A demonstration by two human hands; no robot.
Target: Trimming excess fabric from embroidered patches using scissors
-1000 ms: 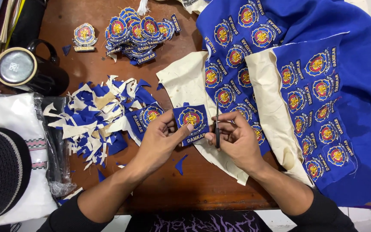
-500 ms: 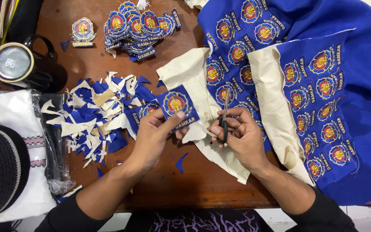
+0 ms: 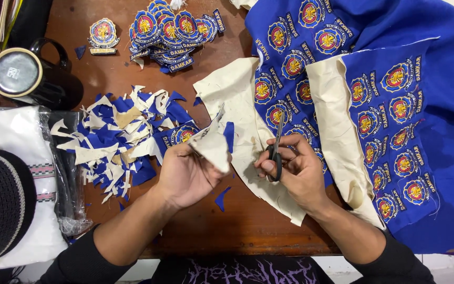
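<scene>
Bright, even light falls from overhead, so the blue embroidered cloth (image 3: 405, 105) reads saturated and the wooden bench (image 3: 237, 226) shows a soft sheen rather than hard glare. Shadows are short and faint, pooling under both hands and beside the black mug (image 3: 27, 73), whose lid catches a pale reflection. Focus is sharp through the centre, while the wide lens bends and slightly softens the edges.

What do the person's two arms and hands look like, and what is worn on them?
Both forearms are bare, with black sleeves pushed up near the elbows. The left hand and the right hand wear no gloves, and no rings or watch can be seen on the fingers or wrists.
</scene>
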